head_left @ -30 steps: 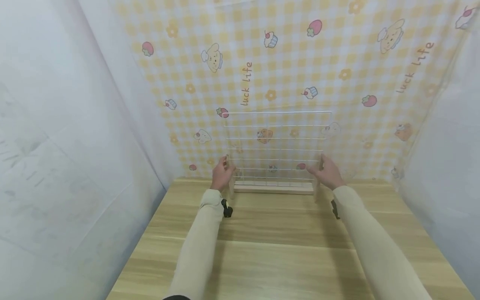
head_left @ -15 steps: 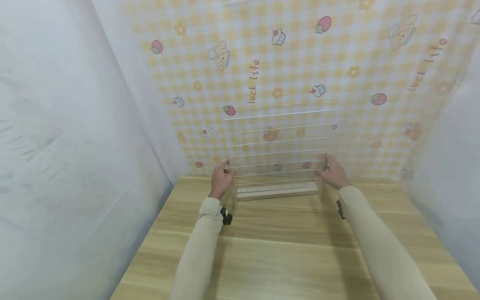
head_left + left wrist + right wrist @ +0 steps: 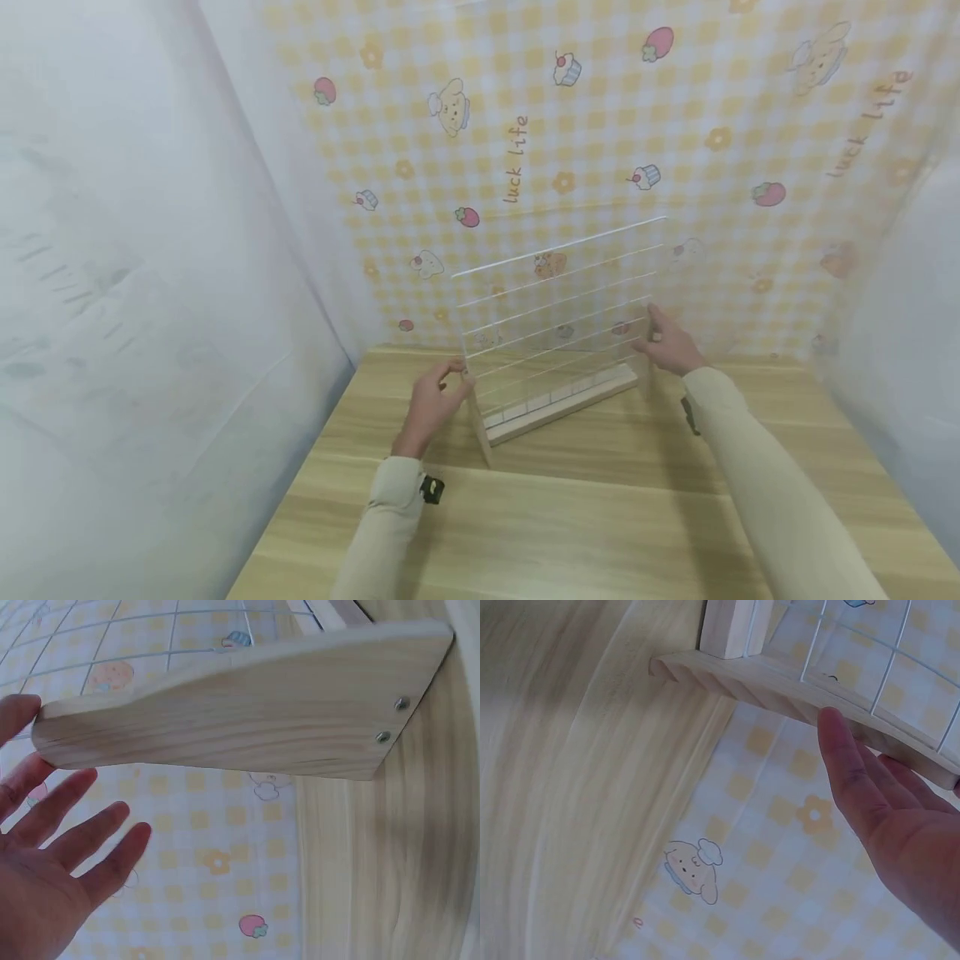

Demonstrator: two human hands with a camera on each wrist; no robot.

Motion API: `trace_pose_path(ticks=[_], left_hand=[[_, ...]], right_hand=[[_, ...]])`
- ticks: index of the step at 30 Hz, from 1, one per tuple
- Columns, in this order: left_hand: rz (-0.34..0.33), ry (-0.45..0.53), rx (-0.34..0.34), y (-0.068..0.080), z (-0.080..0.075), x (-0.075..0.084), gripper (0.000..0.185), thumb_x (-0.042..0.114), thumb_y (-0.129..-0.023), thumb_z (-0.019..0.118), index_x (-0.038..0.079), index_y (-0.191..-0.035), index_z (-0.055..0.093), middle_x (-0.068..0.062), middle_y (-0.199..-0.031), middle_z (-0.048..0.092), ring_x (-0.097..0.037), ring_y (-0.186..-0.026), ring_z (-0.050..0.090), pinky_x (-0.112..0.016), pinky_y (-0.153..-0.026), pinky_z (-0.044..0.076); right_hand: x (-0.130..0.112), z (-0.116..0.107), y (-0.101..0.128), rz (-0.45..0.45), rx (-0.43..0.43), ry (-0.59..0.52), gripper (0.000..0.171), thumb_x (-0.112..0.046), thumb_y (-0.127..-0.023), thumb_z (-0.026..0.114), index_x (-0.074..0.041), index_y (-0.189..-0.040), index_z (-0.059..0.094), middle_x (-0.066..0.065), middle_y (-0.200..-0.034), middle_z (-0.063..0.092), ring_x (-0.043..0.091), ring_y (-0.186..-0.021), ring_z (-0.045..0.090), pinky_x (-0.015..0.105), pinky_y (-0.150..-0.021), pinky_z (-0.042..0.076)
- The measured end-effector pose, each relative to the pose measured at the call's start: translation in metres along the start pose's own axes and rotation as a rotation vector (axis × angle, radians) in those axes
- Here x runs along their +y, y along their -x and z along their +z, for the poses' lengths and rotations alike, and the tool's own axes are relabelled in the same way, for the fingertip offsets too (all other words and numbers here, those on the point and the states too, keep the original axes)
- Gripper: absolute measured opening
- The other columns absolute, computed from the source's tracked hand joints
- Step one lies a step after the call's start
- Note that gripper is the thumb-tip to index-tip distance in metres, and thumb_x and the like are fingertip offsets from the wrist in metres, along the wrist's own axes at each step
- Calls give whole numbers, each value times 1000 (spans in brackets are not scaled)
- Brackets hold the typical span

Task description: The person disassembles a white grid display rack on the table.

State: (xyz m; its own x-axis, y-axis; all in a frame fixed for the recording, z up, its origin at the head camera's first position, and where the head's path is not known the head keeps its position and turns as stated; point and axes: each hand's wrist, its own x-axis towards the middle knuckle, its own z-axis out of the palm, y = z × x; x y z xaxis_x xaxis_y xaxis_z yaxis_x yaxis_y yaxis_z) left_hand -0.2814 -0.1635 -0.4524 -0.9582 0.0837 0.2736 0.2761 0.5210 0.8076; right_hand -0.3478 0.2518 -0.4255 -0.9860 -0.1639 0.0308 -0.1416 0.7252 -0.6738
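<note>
A display rack of white wire grid (image 3: 562, 246) stands on the table, with a pale wooden base bar (image 3: 558, 408) between two wooden side pieces. It sits at an angle, its left end closer to me. My left hand (image 3: 435, 400) pinches the upper end of the left side piece (image 3: 240, 712) between thumb and index finger; the other fingers are spread below it. At the rack's other end, my right hand (image 3: 675, 343) holds the right side piece (image 3: 780, 690), fingers along its outer face. The right thumb is mostly hidden in the right wrist view.
The wood-grain table (image 3: 570, 533) extends toward me in front of the rack. Behind it hangs a yellow checked cloth (image 3: 600, 125) with printed cartoons. White sheets (image 3: 150, 333) close in the left and right sides.
The rack's left end has swung toward me with my left hand, turning it from square with the back cloth to slanted. My right hand stays at about the same place on its side piece.
</note>
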Motion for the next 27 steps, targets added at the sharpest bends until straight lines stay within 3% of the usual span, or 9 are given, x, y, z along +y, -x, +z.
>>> trace_pose_path(ticks=[4,9,12,19,25,27], left_hand=[[87,-9,5,20,7,7,29,38,-87,62,12,-101,60,-5,-129,59,-26,-122,54,-44,-101,46],[56,154,-18,41,17,16,17,26,-88,63,12,-91,54,-9,-124,62,-30,-115,59,-45,-100,46],[57,186,1,48,22,20,13,19,-88,63,11,-94,55,-10,-120,64,-31,-112,61,-46,-101,44],[136,144,56,58,28,23,20,18,-87,65,21,-107,65,-5,-113,68,-19,-101,66,-38,-95,50],[187,77,137,65,35,25,22,25,-88,63,18,-108,66,-4,-110,69,-18,-104,65,-31,-89,54],[199,39,157,67,36,26,22,25,-88,63,15,-107,67,-3,-110,69,-18,-105,64,-30,-87,55]], right_hand=[[-2,1,-2,-9,-16,-12,84,-25,-91,55,-9,-148,-3,34,-144,27,51,-119,45,48,-83,55],[-3,3,-5,4,-61,-17,87,-28,-91,56,-10,-148,-7,36,-143,25,52,-117,46,43,-75,58],[-5,3,-8,25,-86,-31,89,-25,-90,56,-16,-148,-11,36,-145,21,49,-110,53,40,-69,59],[-16,3,-12,57,-120,-14,92,-19,-89,55,-20,-146,-17,35,-146,18,37,-93,64,39,-65,59],[-12,14,-24,45,-114,12,99,-25,-87,60,-21,-145,-21,36,-145,21,30,-82,64,34,-59,57],[-11,18,-27,16,-105,42,101,-28,-88,60,-15,-144,-22,38,-141,26,34,-86,63,41,-71,57]])
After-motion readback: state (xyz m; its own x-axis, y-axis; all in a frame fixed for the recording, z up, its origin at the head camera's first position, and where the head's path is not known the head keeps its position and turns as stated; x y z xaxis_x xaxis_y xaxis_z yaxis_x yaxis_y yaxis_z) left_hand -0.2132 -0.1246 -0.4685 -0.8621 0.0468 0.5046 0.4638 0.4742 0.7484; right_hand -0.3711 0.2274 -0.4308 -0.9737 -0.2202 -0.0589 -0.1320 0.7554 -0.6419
